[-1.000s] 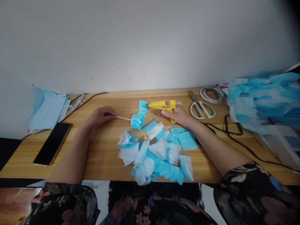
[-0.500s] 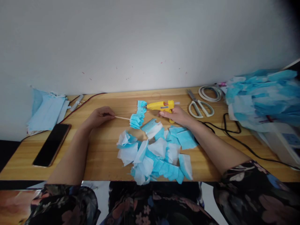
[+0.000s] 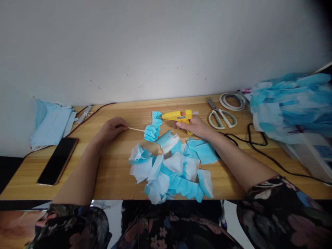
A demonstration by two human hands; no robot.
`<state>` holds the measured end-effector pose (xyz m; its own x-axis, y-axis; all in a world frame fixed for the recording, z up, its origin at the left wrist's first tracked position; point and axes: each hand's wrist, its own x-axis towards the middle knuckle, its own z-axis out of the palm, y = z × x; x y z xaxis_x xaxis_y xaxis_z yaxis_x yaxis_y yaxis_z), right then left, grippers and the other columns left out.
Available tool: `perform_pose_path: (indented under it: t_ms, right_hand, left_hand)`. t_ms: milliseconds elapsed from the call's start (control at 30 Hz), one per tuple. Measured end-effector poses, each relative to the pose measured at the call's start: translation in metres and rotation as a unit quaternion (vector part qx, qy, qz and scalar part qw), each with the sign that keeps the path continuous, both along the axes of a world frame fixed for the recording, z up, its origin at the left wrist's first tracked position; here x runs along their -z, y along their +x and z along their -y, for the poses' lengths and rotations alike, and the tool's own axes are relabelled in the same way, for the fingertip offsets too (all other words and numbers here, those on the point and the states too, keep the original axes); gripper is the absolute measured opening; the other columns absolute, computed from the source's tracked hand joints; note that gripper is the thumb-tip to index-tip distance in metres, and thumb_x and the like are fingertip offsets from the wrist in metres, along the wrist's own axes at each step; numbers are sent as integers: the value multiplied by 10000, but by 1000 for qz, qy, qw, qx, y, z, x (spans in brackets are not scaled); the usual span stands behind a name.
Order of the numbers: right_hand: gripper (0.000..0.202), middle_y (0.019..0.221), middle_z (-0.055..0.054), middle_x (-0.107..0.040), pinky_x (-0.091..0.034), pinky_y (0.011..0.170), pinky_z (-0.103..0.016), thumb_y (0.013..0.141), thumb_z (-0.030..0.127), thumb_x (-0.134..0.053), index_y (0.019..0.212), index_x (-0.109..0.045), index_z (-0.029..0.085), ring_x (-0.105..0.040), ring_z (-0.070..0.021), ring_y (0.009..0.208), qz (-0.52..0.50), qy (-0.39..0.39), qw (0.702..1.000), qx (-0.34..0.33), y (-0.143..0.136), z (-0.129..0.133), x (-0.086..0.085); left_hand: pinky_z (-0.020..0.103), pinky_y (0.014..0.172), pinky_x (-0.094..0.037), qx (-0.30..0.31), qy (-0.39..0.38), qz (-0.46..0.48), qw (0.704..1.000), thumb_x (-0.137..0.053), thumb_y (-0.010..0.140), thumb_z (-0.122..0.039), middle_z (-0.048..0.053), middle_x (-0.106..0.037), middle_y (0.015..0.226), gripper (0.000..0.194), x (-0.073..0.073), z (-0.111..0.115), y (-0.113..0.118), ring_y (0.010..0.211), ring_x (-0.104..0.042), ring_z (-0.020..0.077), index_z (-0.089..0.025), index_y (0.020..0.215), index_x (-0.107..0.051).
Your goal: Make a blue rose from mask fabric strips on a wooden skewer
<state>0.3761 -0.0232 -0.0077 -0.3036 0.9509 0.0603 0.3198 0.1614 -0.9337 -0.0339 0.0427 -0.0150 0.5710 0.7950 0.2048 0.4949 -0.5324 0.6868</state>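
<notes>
Between the fingers of my left hand (image 3: 113,129) is pinched one end of a thin pale wooden stick (image 3: 136,129). Its other end runs into a ruffled strip of blue mask material (image 3: 152,131), which bends up and away toward the wall. My right hand (image 3: 195,126) is wrapped round the handle of a yellow glue gun (image 3: 176,116), with a glue stick poking out of its back. The nozzle points left and meets the strip's upper part; whether it touches is too small to tell. Just below lie loose blue and white cut pieces (image 3: 173,169).
On the left are a phone (image 3: 58,160) and a stack of blue masks (image 3: 53,122). To the right lie white-handled scissors (image 3: 220,114), a coiled white cable (image 3: 232,101) and a black cord (image 3: 269,157). A big blue heap (image 3: 293,103) stands by a white power strip (image 3: 317,152).
Almost nothing differs. My left hand and the stick sit very slightly higher and to the right; the glue gun stays at the strip. The camera view has shifted a little.
</notes>
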Motion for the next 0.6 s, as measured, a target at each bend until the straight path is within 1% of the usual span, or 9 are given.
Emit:
perform_pose_path:
  t_ms: [167,367,533,600]
  right_hand:
    - [497,943,-63,-790,-578,836,-378,789,697,-713,915,-768,220,-712,-227,857,3,8,1000,0,0,0,-1]
    - [515,927,-61,-788,-577,820,-370,799,704,-707,930,-768,210,-711,-231,853,14,13,1000,-1,1,0,0]
    - [516,927,-51,-792,-572,791,-363,793,709,-708,939,-769,217,-707,-229,833,16,11,1000,5,1,0,0]
    - [516,919,-51,-788,-570,798,-367,788,710,-709,932,-767,218,-706,-231,833,14,15,1000,8,1,0,0]
  left_hand:
    - [343,798,-481,-24,-6,-11,1000,-681,897,-353,29,-680,856,167,-1,1,1,833,-623,197,-198,849,-714]
    - [326,786,-485,-39,-23,-8,999,-696,878,-404,28,-686,851,206,-3,3,3,826,-625,193,-202,842,-717]
    - [313,743,-471,-69,-37,-12,997,-726,851,-432,29,-691,854,234,-8,7,8,814,-624,195,-199,865,-720]
    - [309,736,-469,-70,-40,-17,997,-732,845,-433,30,-692,854,237,-9,8,10,810,-620,193,-198,865,-715]
